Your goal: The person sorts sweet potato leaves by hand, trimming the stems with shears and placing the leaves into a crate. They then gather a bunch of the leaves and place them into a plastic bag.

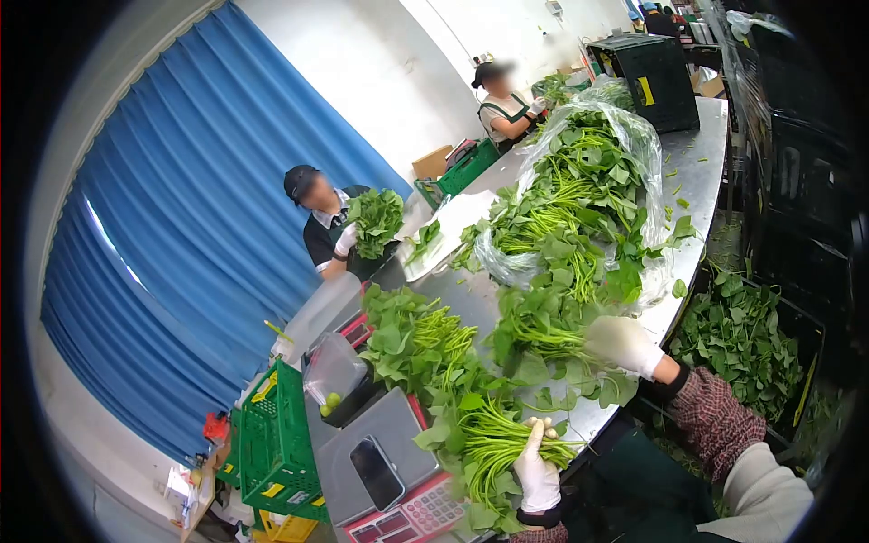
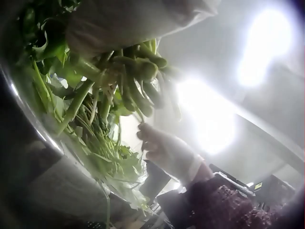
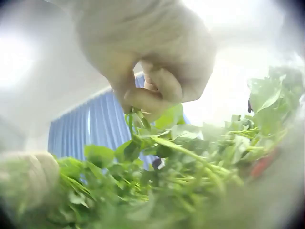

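My gloved left hand (image 1: 539, 471) grips a thick bunch of leafy greens (image 1: 496, 439) by its stems, thumb up, at the table's near edge. In the left wrist view the cut stem ends (image 2: 143, 71) stick out under the white glove (image 2: 128, 24). My gloved right hand (image 1: 625, 347) is at the near side of the large heap of greens (image 1: 566, 262). Seen from the right wrist, its curled thumb and fingers (image 3: 155, 93) pinch a thin leafy stem (image 3: 136, 124) above other greens. Another pile of greens (image 1: 412, 335) lies left of the heap.
A scale (image 1: 425, 511) with a phone (image 1: 377, 472) on it stands at the left. Green crates (image 1: 282, 443) are beyond it. Clear plastic (image 1: 638, 127) surrounds the heap. A black crate of greens (image 1: 738, 344) sits low at right. Two people (image 1: 339, 222) work across the metal table (image 1: 706, 172).
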A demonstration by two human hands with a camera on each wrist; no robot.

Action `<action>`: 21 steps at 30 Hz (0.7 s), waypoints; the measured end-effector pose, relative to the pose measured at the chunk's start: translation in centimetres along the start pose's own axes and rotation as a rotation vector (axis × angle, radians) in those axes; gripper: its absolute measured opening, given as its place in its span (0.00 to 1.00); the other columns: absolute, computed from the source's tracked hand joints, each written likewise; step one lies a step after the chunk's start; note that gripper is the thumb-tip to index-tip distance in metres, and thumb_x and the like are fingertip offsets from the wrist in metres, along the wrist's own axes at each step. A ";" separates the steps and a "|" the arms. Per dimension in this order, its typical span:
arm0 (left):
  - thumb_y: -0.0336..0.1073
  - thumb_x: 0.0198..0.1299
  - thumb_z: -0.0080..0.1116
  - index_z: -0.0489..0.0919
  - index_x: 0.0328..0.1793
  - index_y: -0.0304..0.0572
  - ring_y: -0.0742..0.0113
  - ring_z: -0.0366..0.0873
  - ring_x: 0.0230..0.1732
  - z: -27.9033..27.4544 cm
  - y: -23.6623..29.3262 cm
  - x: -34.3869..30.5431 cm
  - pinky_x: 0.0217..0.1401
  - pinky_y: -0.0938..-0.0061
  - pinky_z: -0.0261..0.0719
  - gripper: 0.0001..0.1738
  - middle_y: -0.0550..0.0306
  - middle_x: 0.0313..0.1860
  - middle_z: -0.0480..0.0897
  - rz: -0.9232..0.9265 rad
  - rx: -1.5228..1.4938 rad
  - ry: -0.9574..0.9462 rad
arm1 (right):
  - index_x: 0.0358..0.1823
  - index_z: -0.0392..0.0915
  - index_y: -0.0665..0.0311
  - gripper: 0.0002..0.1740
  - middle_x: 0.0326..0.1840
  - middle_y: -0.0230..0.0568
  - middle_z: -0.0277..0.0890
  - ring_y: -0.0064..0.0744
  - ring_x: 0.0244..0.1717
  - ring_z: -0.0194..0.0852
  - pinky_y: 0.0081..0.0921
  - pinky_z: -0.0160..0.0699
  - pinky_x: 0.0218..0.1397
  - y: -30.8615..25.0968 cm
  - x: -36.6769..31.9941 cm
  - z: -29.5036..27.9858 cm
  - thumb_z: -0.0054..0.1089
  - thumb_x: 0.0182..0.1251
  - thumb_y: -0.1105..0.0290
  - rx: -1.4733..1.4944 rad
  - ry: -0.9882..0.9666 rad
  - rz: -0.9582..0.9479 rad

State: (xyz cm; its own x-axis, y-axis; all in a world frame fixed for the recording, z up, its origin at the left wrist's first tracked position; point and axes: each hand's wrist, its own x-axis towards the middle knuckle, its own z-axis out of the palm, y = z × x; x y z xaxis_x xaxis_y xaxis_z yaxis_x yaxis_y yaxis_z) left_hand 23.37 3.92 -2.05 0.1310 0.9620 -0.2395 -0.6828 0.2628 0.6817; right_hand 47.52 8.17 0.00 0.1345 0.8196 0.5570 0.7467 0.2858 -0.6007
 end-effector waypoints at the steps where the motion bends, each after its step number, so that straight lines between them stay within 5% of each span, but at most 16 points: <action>1: 0.25 0.60 0.58 0.74 0.48 0.39 0.68 0.77 0.35 0.3 0.0 -0.1 0.40 0.77 0.76 0.10 0.50 0.41 0.81 -0.005 0.005 0.006 | 0.33 0.79 0.63 0.10 0.27 0.41 0.77 0.35 0.26 0.76 0.28 0.73 0.32 -1.2 -0.2 -0.8 0.66 0.56 0.64 0.183 -0.010 0.082; 4: 0.25 0.60 0.58 0.74 0.47 0.38 0.68 0.77 0.36 1.9 -0.4 -0.6 0.41 0.77 0.77 0.10 0.50 0.42 0.81 0.065 0.130 -0.016 | 0.33 0.79 0.62 0.08 0.25 0.39 0.76 0.32 0.25 0.76 0.24 0.71 0.27 -5.5 -2.8 -1.5 0.67 0.53 0.68 0.427 -0.039 0.196; 6: 0.25 0.59 0.59 0.75 0.48 0.37 0.69 0.77 0.38 1.8 -1.1 -0.5 0.43 0.76 0.77 0.12 0.51 0.43 0.81 0.066 0.142 -0.018 | 0.31 0.79 0.62 0.08 0.25 0.38 0.75 0.30 0.24 0.76 0.23 0.71 0.25 -7.7 -5.0 -0.6 0.68 0.51 0.70 0.322 -0.081 0.211; 7: 0.24 0.58 0.60 0.74 0.50 0.37 0.69 0.77 0.39 1.7 -1.6 -0.6 0.44 0.76 0.77 0.13 0.52 0.44 0.80 0.086 0.164 -0.004 | 0.31 0.78 0.61 0.09 0.25 0.38 0.74 0.31 0.23 0.75 0.26 0.73 0.26 -8.3 -5.9 0.0 0.68 0.50 0.69 0.290 0.002 0.050; 14: 0.22 0.53 0.64 0.77 0.49 0.36 0.70 0.76 0.42 2.4 -2.0 -0.9 0.49 0.77 0.75 0.16 0.59 0.44 0.79 0.165 0.199 0.072 | 0.32 0.77 0.63 0.07 0.27 0.39 0.73 0.34 0.24 0.77 0.25 0.74 0.27 -8.5 -8.6 1.8 0.65 0.52 0.73 0.262 -0.052 0.016; 16: 0.22 0.53 0.64 0.77 0.48 0.36 0.71 0.77 0.40 2.7 -1.9 -0.8 0.45 0.78 0.75 0.15 0.60 0.43 0.79 0.194 0.202 0.106 | 0.31 0.76 0.67 0.05 0.26 0.37 0.74 0.27 0.22 0.77 0.20 0.74 0.27 -8.3 -8.8 1.9 0.64 0.55 0.77 0.390 0.010 0.085; 19: 0.25 0.56 0.62 0.77 0.46 0.38 0.72 0.76 0.33 1.8 -1.1 0.1 0.36 0.78 0.76 0.11 0.60 0.38 0.79 0.122 0.118 0.150 | 0.34 0.74 0.70 0.02 0.31 0.40 0.78 0.25 0.28 0.78 0.22 0.79 0.32 -7.6 -8.7 1.1 0.57 0.61 0.79 1.035 0.183 0.526; 21: 0.27 0.58 0.61 0.77 0.47 0.38 0.71 0.76 0.33 1.0 -0.7 0.3 0.37 0.78 0.76 0.11 0.60 0.38 0.80 0.109 0.126 0.094 | 0.37 0.75 0.69 0.04 0.34 0.38 0.79 0.23 0.30 0.78 0.19 0.78 0.35 -6.1 -8.2 0.3 0.58 0.62 0.78 1.033 0.227 0.523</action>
State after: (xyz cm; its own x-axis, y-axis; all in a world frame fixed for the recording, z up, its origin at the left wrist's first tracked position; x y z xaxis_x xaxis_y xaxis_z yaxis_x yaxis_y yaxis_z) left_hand 24.60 4.07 -1.93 -0.0111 0.9756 -0.2192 -0.5929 0.1701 0.7871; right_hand 41.65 -0.11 -1.09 0.4579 0.8792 0.1320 -0.3015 0.2932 -0.9073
